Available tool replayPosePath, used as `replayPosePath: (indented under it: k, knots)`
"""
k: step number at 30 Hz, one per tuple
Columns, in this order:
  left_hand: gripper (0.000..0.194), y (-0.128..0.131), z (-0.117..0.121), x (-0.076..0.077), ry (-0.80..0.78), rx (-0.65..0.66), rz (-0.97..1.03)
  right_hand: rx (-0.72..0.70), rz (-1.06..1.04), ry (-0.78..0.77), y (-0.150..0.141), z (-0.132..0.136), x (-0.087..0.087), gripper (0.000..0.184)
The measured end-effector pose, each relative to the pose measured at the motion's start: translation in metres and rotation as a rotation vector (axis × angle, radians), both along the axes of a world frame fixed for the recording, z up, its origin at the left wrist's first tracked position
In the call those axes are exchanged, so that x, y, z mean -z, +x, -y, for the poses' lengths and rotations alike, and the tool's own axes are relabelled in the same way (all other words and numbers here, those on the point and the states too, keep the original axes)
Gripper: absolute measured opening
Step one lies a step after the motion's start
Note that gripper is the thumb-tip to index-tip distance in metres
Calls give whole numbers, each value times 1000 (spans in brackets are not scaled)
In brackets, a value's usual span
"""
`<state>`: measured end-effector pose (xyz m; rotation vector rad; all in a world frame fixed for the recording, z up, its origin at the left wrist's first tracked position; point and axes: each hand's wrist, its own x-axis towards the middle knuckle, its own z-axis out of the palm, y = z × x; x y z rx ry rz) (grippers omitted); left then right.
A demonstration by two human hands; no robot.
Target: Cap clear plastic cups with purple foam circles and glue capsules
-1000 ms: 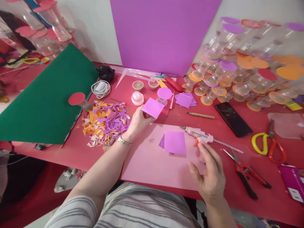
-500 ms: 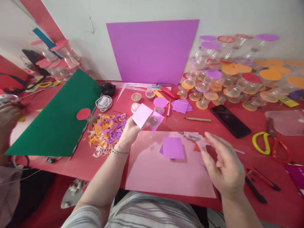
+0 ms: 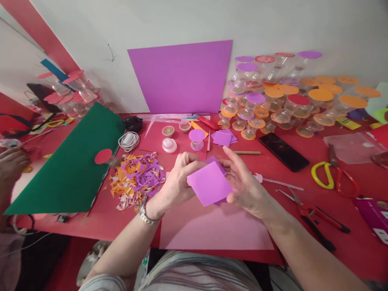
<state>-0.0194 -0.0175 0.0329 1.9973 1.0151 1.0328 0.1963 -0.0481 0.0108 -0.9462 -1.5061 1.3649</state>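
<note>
My left hand (image 3: pixel 186 178), a metal watch on its wrist, grips a purple square sheet (image 3: pixel 209 184) at its left corner. The sheet is tilted, just above the pale pink sheet (image 3: pixel 194 232) on the table. More purple shows behind its upper edge and below its lower right edge; what lies underneath is hidden. My right hand (image 3: pixel 242 182) is curved around the right side, its thumb at the square's right corner and its fingers partly behind. A pale stick (image 3: pixel 283 184) juts out beyond my right hand. A purple-topped clear piece (image 3: pixel 197 139) stands farther back.
Colourful scraps (image 3: pixel 141 178) and a green board (image 3: pixel 66 169) lie left. Purple squares (image 3: pixel 222 138), a phone (image 3: pixel 283 151), scissors (image 3: pixel 335 173) and red-black pliers (image 3: pixel 315 218) lie right. Clear bottles with coloured discs (image 3: pixel 273 97) are stacked behind. Another person's hand (image 3: pixel 13 161) is at far left.
My left hand has brought the purple square nearer to me and rightward. My right hand has moved left from above the table's right side to meet it. The view has shifted slightly right.
</note>
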Motion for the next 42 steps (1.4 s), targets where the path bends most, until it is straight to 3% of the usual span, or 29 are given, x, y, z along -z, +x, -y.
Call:
replayPosePath:
  k: [5, 10, 12, 15, 18, 21, 25, 30, 33, 38, 42]
  knots:
    - [23, 3, 8, -11, 161, 83, -124, -11, 18, -24, -3, 6, -17, 114]
    - [23, 8, 12, -2, 182, 96, -121, 11, 49, -26, -4, 13, -22, 95]
    - [32, 11, 14, 6, 188, 55, -64, 21, 27, 8, -5, 16, -21, 93]
    - [63, 13, 17, 20, 188, 3, 27, 85, 6, 103, -10, 21, -18, 93]
    - [78, 9, 19, 32, 103, 50, 118, 146, -23, 168, -15, 24, -18, 92]
    - [69, 4, 19, 37, -124, 152, 290, 163, -43, 154, -21, 24, -19, 91]
    - [61, 2, 18, 29, -327, 289, 526, 214, -54, 102, -30, 21, -19, 96]
    - [105, 0, 16, 17, -338, 252, 471, 285, 42, 70, -39, 19, -18, 97]
    - [118, -2, 18, 19, -309, 230, 403, 332, 66, 103, -42, 19, -18, 92]
    - [106, 2, 17, 34, -181, 152, 332, 364, 51, 62, -51, 21, -13, 97]
    - [64, 5, 14, 41, -61, -15, 246, 293, 42, 38, -54, 26, -6, 109]
